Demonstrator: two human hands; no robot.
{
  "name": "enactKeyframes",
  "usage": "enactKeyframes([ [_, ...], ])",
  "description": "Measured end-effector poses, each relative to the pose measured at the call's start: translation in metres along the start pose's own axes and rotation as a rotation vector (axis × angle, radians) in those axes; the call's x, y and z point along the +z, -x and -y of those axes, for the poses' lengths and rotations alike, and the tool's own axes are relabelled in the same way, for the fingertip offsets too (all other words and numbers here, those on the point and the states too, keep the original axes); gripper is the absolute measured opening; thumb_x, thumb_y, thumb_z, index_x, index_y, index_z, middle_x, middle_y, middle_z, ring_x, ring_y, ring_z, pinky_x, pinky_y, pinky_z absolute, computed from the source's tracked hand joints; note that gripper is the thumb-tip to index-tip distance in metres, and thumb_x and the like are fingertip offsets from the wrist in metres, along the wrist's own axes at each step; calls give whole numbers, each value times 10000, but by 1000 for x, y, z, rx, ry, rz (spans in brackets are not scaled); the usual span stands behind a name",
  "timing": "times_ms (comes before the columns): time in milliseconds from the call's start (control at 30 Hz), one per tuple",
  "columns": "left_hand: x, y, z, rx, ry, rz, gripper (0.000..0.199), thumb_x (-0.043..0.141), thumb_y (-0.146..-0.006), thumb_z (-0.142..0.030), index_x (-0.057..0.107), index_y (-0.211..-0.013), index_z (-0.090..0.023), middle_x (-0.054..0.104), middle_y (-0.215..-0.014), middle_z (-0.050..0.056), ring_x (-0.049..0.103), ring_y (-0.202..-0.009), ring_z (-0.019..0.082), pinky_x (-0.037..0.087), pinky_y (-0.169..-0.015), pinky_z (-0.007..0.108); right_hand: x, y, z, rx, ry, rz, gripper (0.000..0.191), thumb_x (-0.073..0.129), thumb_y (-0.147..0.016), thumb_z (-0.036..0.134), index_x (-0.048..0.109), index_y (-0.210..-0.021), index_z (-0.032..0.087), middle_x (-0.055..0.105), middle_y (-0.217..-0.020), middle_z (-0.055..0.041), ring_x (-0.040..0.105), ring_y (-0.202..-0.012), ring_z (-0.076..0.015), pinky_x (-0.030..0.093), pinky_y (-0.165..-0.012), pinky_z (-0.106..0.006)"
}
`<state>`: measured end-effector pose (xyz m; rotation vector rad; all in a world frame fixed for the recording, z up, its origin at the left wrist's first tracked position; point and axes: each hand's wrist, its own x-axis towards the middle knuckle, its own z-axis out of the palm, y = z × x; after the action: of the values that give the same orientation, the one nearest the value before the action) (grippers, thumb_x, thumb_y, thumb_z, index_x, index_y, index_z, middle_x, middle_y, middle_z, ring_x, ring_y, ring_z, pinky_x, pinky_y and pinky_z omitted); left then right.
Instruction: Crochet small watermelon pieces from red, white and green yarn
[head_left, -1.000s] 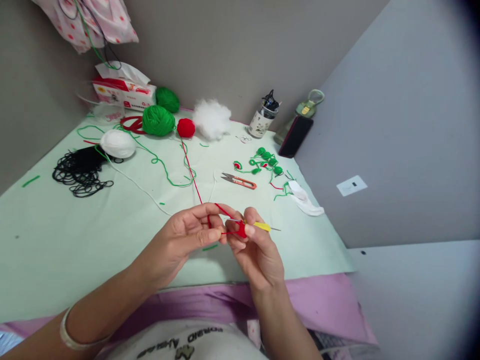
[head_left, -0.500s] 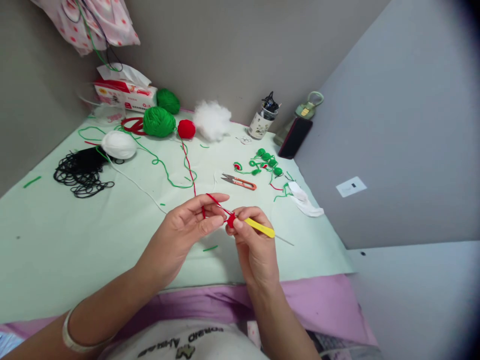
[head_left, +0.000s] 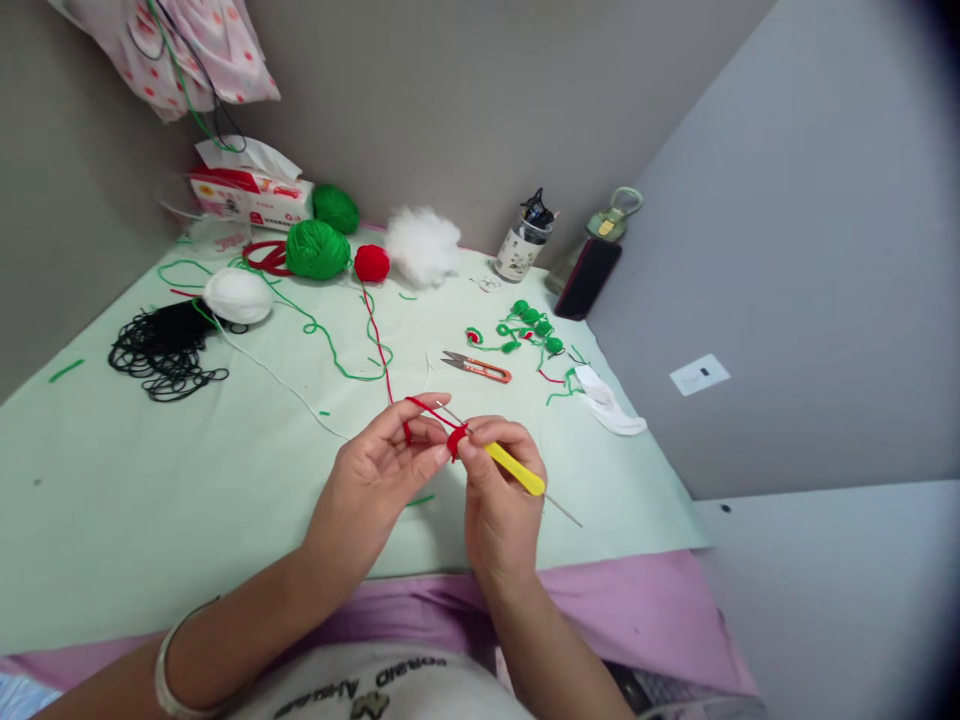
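the right hand [head_left: 504, 500] grips the yellow-handled hook [head_left: 517, 468], its metal shaft slanting up toward the left hand [head_left: 367, 490], which grasps the red yarn [head_left: 427, 407], strung over its raised index finger. the small red piece [head_left: 455, 443] sits between the two hands' fingertips, by both thumbs (whether the left thumb truly pinches it, i can't tell). beyond the left hand, the strand leads away to the red ball [head_left: 372, 264]; the snips [head_left: 478, 367] lie ahead of the right hand, untouched.

the step in hand seems to be a crochet stitch, the hook tip lying close to the taut strand. the next move calls, i'd judge, for catching that strand and drawing it through, tension kept even.
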<state>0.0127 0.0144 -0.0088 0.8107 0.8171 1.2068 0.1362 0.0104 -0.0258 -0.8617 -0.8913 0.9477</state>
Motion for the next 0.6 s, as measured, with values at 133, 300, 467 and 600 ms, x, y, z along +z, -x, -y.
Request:
enactKeyframes([
  [133, 0, 1, 4, -14, 32, 6, 294, 808, -892, -297, 770, -1184, -288, 689, -871, -34, 624, -890, 105, 501, -860, 200, 2, 6, 0, -198, 160, 7, 160, 741, -879, 93, 747, -855, 251, 712, -856, 11, 681, -806, -126, 552, -689, -240],
  [300, 1, -3, 1, -101, 134, -28, 302, 873, -812, -265, 798, -1105, -249, 693, -821, -28, 613, -833, 109, 501, -846, 216, 1, 8, 5, -270, 286, 35, 174, 702, -914, 101, 748, -934, 268, 714, -899, 4, 687, -874, -139, 572, -727, -250],
  [467, -2, -5, -8, -172, 175, -9, 340, 873, -806, -245, 791, -1136, -242, 697, -817, -20, 651, -842, 127, 508, -869, 249, -8, 8, 11, -163, 270, 119, 194, 652, -988, 214, 736, -1140, 300, 715, -1029, -12, 700, -890, -139, 594, -791, -282],
  [600, -4, -5, -10, -163, 207, 9, 337, 867, -815, -228, 786, -1139, -265, 694, -830, -30, 687, -879, 134, 516, -915, 263, -13, 2, 11, -100, 175, 138, 150, 651, -999, 249, 759, -1095, 291, 700, -997, -12, 714, -879, -145, 603, -814, -304],
])
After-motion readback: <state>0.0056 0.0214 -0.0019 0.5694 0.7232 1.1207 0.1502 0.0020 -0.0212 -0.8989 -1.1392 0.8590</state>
